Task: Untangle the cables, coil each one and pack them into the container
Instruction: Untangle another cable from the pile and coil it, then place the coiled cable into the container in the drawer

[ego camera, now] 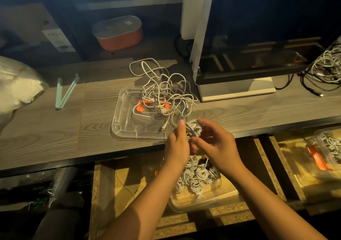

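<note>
A grey wood-grain desk crosses the dim frame, with a monitor at upper right. At centre, tangled white cables sprawl upper-left to lower-right over a clear tray. At lower centre sits a container of coils; above it the left hand and right hand grip a small coil.

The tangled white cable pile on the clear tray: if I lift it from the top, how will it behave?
Probably floppy: the cable pile lies in loose, sagging loops. It would likely rise as one clump, since the strands cross many times, with ends dragging over the clear tray. Likely light too; the cords look thin.
</note>
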`<control>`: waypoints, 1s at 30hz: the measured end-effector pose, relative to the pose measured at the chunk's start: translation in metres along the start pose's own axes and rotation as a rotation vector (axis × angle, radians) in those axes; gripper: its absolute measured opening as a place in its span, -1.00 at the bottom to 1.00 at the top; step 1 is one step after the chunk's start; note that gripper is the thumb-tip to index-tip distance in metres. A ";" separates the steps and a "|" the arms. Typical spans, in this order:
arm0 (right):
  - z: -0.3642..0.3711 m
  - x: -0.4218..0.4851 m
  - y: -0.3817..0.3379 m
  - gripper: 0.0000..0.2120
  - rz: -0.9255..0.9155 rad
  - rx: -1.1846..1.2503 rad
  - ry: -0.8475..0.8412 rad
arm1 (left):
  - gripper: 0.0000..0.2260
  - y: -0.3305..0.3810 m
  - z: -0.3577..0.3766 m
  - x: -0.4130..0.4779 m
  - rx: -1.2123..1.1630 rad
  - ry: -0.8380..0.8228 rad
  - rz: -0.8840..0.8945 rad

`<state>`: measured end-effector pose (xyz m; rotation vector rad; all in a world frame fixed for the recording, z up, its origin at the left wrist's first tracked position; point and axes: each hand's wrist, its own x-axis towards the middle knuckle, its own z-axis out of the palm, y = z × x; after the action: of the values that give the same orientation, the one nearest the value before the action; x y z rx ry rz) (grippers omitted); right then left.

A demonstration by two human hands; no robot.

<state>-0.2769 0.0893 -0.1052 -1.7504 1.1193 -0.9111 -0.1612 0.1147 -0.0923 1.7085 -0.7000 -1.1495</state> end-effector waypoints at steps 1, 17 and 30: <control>-0.002 0.000 0.001 -0.56 0.036 0.045 0.011 | -0.67 -0.004 0.000 0.002 0.000 -0.032 -0.002; 0.022 -0.063 0.075 -0.83 0.635 0.298 -0.140 | -0.54 -0.095 0.003 -0.017 0.001 -0.324 -0.215; 0.031 -0.052 0.100 -0.68 0.758 0.147 -0.330 | -0.71 -0.118 0.007 0.004 0.006 -0.343 -0.271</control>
<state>-0.2984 0.1221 -0.2153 -1.1447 1.3033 -0.2206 -0.1708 0.1565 -0.2025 1.6630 -0.6908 -1.6575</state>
